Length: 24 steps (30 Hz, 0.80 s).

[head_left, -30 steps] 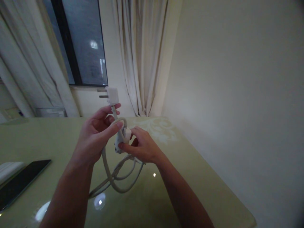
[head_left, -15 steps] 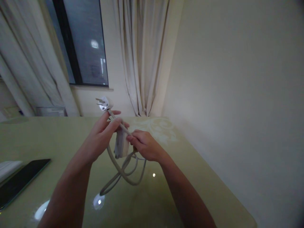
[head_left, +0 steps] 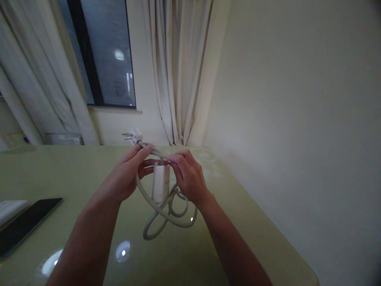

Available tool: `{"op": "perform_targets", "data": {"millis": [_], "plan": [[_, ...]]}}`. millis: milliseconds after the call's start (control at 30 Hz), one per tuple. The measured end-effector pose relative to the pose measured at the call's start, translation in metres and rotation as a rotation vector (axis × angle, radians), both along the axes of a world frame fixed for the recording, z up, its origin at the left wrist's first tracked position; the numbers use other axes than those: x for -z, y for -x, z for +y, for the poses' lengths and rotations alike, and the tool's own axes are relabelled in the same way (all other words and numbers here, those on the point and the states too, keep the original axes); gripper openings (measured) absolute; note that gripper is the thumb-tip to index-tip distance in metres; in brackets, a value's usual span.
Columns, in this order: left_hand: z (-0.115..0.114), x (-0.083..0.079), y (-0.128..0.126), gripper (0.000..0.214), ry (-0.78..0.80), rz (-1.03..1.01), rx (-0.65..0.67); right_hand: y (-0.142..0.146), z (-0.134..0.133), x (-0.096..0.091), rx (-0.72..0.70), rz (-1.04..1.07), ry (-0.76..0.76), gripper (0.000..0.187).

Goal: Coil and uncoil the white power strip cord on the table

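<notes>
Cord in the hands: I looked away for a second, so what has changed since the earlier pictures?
The plug dropped from above the left hand to just past its fingers. The right hand shifted from the side of the socket block to the cord at its top; the block now hangs upright, the loops farther right. Both hands stayed on the cord; phone and table unchanged.

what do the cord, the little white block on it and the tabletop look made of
The cord: pale grey, flexible rubbery or PVC sheath, matte; it bends in soft loops. The block: hard white plastic, smooth, satin; crisp moulded edges. The tabletop: yellow-green, high gloss, probably glass or lacquer; it mirrors lights as sharp spots.
</notes>
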State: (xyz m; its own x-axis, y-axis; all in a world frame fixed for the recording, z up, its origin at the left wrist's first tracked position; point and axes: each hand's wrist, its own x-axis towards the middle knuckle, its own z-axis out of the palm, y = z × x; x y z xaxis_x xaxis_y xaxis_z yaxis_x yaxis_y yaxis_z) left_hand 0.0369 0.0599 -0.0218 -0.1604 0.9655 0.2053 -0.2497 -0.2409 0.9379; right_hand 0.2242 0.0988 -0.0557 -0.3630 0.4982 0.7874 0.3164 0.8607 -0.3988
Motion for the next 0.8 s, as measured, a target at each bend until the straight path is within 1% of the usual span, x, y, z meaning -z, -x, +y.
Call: {"op": "perform_targets", "data": {"millis": [100, 267, 400, 467, 600, 667, 733, 800], "plan": [[-0.001, 0.001, -0.006, 0.044, -0.019, -0.045, 0.018, -0.001, 0.002, 0.003, 0.050, -0.087, -0.090, 0.027], [0.004, 0.004, -0.015, 0.049, -0.028, -0.052, -0.030, -0.004, 0.010, 0.006, 0.078, -0.265, -0.158, 0.029], [0.009, 0.005, -0.016, 0.050, 0.003, -0.108, -0.075, -0.005, 0.008, 0.002, 0.122, -0.433, -0.245, 0.045], [0.010, 0.005, -0.016, 0.049, 0.023, -0.130, -0.086, -0.005, 0.005, 0.000, 0.147, -0.482, -0.289, 0.049], [0.008, 0.005, -0.016, 0.044, 0.038, -0.135, -0.062, -0.005, 0.004, -0.002, 0.172, -0.507, -0.352, 0.045], [0.006, 0.006, -0.015, 0.045, 0.036, -0.116, -0.029, -0.006, 0.008, 0.000, 0.175, -0.500, -0.363, 0.043], [0.006, 0.007, -0.013, 0.049, 0.029, -0.080, 0.004, -0.009, 0.013, 0.003, 0.156, -0.490, -0.364, 0.043], [0.007, 0.008, -0.011, 0.053, 0.016, -0.047, 0.016, -0.011, 0.017, 0.005, 0.105, -0.477, -0.350, 0.047]]}}
